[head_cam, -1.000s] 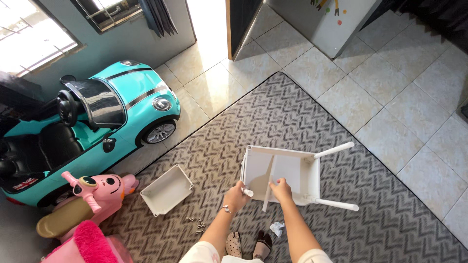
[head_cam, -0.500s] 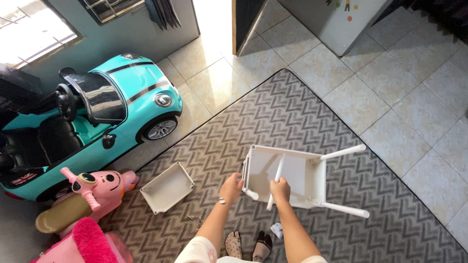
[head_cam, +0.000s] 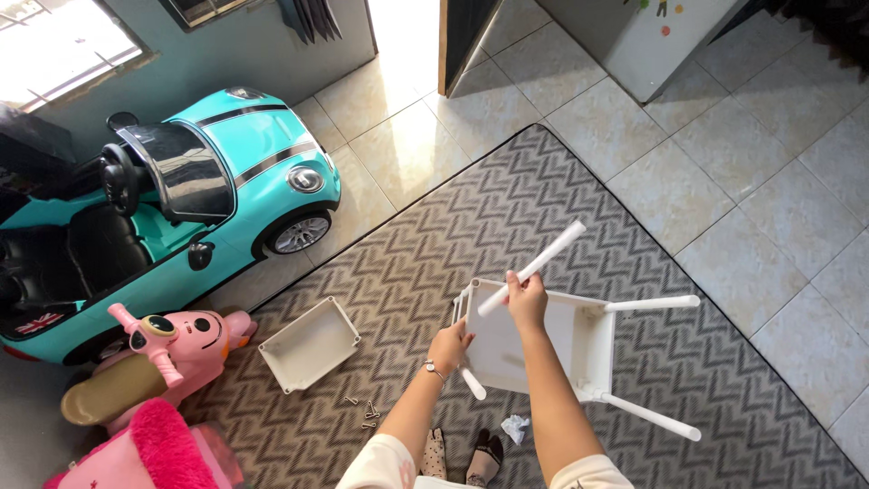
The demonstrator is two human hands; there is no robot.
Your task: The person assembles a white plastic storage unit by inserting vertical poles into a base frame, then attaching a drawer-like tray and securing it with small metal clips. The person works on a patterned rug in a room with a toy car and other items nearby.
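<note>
White round table leg (head_cam: 534,267) pinched in right hand (head_cam: 527,303), fingers wrapped shut around its lower part; long axis runs diagonal, up and to the right, away from the person. Left hand (head_cam: 450,346) grips near edge of upturned white small table (head_cam: 543,349), fingers curled on it. Leg's lower end sits just above the table's near-left corner; right hand is nearer. Table rests on grey chevron rug (head_cam: 543,199). White tray (head_cam: 310,343) and loose screws (head_cam: 367,415) lie left.

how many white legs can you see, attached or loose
4: one loose in the right hand, leg; two on the table's far side, upper and lower; one below the left hand. Others may be hidden.
</note>
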